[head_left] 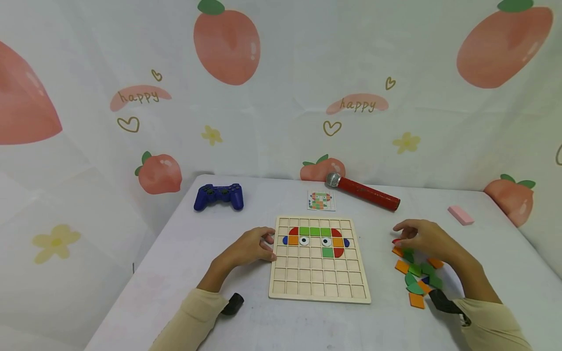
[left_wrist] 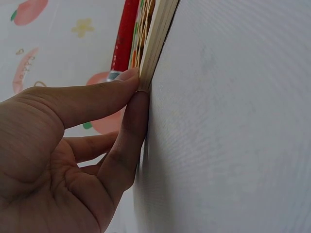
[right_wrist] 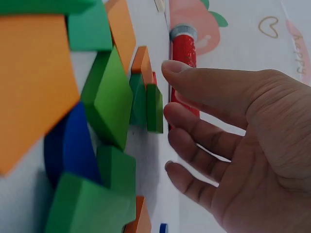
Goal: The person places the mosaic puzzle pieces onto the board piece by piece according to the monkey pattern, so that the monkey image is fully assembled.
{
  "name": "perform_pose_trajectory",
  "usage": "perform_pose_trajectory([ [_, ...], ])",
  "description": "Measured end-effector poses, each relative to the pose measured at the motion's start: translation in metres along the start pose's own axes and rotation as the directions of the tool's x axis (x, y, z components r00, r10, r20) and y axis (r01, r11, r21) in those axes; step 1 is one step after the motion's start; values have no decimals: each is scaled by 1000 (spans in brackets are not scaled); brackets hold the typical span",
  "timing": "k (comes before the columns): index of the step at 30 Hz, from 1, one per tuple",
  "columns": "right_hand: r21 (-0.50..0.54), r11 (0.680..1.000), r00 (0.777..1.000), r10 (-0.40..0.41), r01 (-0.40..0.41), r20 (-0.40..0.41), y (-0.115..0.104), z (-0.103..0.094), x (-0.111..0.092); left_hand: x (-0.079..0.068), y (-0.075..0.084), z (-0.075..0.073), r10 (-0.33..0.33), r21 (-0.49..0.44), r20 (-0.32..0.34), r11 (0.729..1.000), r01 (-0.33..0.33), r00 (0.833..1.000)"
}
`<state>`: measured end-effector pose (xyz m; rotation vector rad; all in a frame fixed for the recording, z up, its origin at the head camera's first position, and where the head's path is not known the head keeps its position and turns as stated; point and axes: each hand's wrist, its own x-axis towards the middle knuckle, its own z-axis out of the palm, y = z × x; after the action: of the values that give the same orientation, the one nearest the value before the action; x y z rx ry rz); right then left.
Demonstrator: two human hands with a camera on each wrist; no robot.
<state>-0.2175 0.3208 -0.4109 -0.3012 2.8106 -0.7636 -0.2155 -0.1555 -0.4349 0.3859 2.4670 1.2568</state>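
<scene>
Two digits of my left grip (head_left: 251,246) pinch the left edge of the gridded board (head_left: 316,276); my right grip (head_left: 428,238), relaxed and unclenched, is just beside loose coloured pieces (head_left: 414,269).

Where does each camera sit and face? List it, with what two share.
Head: worn on the head, looking forward and down at the grid board and loose pieces; left hand, right hand and sleeves show.
Left wrist: worn there, looking at the grid board's edge; of the body, only the left hand.
Right wrist: worn there, looking at the loose pieces; of the body, only the right hand.
Head and right wrist share the loose pieces and red microphone.
</scene>
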Motion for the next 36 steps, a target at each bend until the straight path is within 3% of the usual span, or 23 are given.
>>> perform_pose_trajectory([
  [6,5,999,999,40,-40,21,6,-1,0,0,1,-1,1,-4,3,1000,-1,1000],
  [14,20,1000,1000,10,-10,13,5,4,1,0,-1,-1,1,-3,5,1000,-1,1000],
  [36,3,999,998,42,-42,42,1,4,2,0,0,0,3,3,1,1000,-3,1000],
])
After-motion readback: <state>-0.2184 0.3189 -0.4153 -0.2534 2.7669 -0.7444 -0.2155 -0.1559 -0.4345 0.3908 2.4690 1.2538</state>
